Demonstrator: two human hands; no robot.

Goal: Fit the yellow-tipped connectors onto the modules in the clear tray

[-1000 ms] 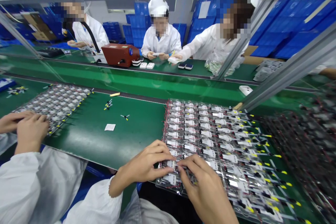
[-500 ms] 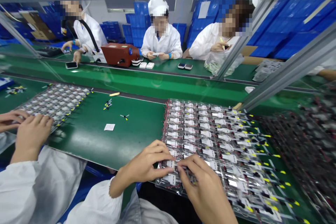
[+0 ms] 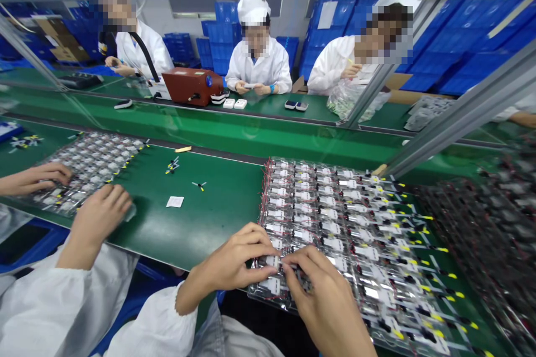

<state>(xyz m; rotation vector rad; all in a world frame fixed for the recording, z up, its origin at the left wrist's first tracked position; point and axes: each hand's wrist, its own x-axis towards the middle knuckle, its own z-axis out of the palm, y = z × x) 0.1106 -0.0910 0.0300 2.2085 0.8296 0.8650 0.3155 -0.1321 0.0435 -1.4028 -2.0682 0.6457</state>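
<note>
A clear plastic tray [image 3: 288, 305] lies before me, filled with rows of small white-and-black parts that have thin red wires. At its near left corner, my left hand [image 3: 237, 256] has thumb and fingers closed round one small white-and-dark part [image 3: 272, 261]. My right hand [image 3: 324, 284] meets it from the other side, fingertips pinched at the same part's right end. What exactly lies between those fingertips is hidden. Black pieces with white and yellow blades [image 3: 435, 248] stick out along the tray's right side.
A co-worker's hands [image 3: 98, 220] are at a second filled tray [image 3: 113, 150] on the left. Loose bladed pieces [image 3: 200, 186] and a white packet [image 3: 175, 201] lie on the green table [image 3: 218, 217]. Dark stacked trays [image 3: 481, 234] stand right; a metal post [image 3: 456, 117] slants above.
My hands stay practically where they were. The co-worker's hands on the left have shifted, one moving right off the tray's edge. Across the bench, a person has drawn their hands back from a small device.
</note>
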